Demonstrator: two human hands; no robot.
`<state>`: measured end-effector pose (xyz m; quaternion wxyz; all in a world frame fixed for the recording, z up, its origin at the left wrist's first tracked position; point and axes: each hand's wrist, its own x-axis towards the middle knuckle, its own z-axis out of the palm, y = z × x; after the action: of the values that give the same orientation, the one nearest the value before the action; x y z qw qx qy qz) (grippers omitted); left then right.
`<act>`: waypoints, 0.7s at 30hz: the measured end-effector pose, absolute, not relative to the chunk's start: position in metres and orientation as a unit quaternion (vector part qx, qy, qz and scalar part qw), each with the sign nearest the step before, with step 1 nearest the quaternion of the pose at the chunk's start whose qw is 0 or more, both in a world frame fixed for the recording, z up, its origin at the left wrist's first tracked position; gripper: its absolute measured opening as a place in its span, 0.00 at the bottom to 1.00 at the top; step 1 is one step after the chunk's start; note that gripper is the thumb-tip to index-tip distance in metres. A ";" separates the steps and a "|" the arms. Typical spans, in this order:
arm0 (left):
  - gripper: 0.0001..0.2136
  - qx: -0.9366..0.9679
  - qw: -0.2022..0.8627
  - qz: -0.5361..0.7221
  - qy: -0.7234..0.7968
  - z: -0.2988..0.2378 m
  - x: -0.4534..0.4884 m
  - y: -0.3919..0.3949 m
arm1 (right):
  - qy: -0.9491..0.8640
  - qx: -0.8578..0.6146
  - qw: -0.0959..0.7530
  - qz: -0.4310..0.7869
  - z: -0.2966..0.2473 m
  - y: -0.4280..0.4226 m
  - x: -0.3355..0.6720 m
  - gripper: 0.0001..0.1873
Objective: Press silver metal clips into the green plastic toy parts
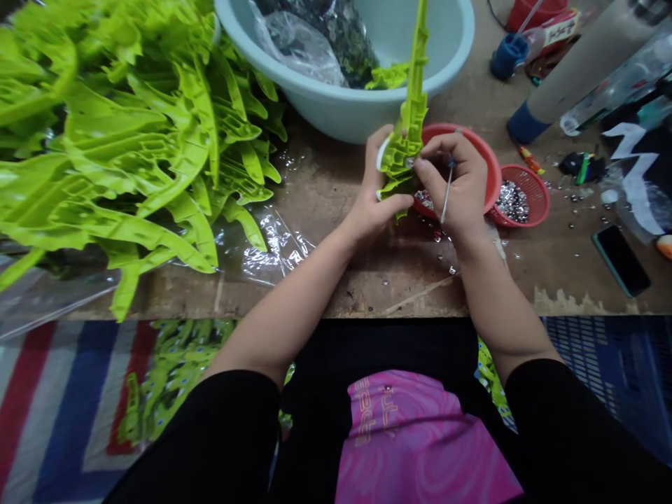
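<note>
My left hand (375, 189) is closed around a long lime-green plastic part (414, 91), which stands nearly upright with its ribbed inner side showing. My right hand (459, 178) is at the lower end of this part. Its thumb and forefinger pinch at a small silvery piece (409, 162) against the green plastic; whether it is seated there I cannot tell. A thin metal rod (446, 196) with a dark end is tucked in the same hand, pointing down. Behind that hand sits a red bowl (491, 157), partly hidden, with small shiny metal pieces (424, 199) showing at its near side.
A large heap of lime-green parts (141, 147) covers the left of the table. A pale blue basin (336, 115) holding plastic bags stands at the back. At right are a red basket (540, 203) of shiny pieces, a grey bottle (582, 66) and a phone (622, 260).
</note>
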<state>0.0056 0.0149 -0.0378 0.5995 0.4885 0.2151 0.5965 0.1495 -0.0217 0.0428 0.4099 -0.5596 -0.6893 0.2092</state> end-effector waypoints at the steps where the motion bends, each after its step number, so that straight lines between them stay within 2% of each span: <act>1: 0.39 0.503 0.582 0.602 0.215 -0.035 0.005 0.012 | -0.681 -0.575 0.406 0.203 0.045 -0.023 0.148 0.05; 4: 0.41 0.537 0.537 0.613 0.216 -0.030 0.004 0.006 | -0.678 -0.586 0.400 0.192 0.048 -0.026 0.145 0.04; 9: 0.39 0.568 0.511 0.599 0.238 -0.027 0.005 0.005 | -0.671 -0.630 0.344 0.185 0.050 -0.030 0.142 0.13; 12: 0.39 0.586 0.496 0.590 0.250 -0.024 0.004 0.003 | -0.651 -0.630 0.381 0.183 0.050 -0.035 0.137 0.09; 14: 0.39 0.586 0.492 0.592 0.251 -0.023 0.004 0.002 | -0.644 -0.597 0.443 0.182 0.048 -0.039 0.133 0.04; 16: 0.40 0.581 0.494 0.596 0.252 -0.023 0.003 0.001 | -0.641 -0.569 0.480 0.184 0.045 -0.041 0.130 0.07; 21: 0.43 0.552 0.516 0.595 0.274 -0.022 0.002 0.000 | -0.639 -0.590 0.458 0.185 0.038 -0.040 0.130 0.04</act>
<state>0.0020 0.0000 -0.0218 0.5159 0.5521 0.2740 0.5949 0.1298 -0.0396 0.0383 0.4582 -0.5896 -0.6390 0.1846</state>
